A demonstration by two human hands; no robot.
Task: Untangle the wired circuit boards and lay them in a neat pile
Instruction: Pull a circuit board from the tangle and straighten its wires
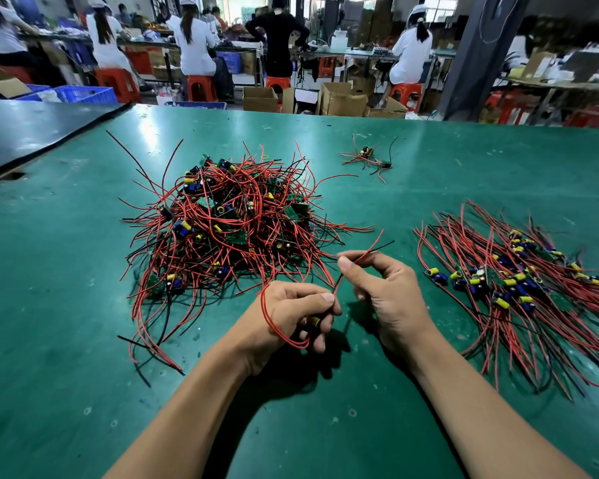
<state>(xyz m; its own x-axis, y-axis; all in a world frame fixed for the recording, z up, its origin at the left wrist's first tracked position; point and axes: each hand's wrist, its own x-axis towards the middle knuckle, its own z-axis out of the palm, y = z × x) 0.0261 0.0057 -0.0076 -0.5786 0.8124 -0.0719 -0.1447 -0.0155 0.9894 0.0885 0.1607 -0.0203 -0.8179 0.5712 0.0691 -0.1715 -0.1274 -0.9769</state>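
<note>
Your bare forearms [194,402] come in from the bottom edge and meet over the green table [66,305]. Your left hand [296,314] is curled round a small circuit board [314,321]. Only a yellow part of the board shows between your fingers. A red wire loop [264,312] from it hangs round the back of that hand.

Your right hand [386,295], just beside the left, pinches the thin wires [338,281] between thumb and forefinger, with its other fingers loosely bent. A red end and a black end stick out past your fingertips, up and to the right.

Beyond your left hand sits the tangled heap [229,223] of boards with red and black wires sticking out on every side. To your right lies the sorted pile [519,281], its boards bunched in the middle and their wires running roughly the same way. A small loose cluster [367,157] rests well apart, further back on the table. A black mat [32,133] covers the far left corner.

Behind the table, people in white [194,39] sit on red stools [201,86] at other benches, among cardboard boxes [343,98] and blue crates [83,93].
</note>
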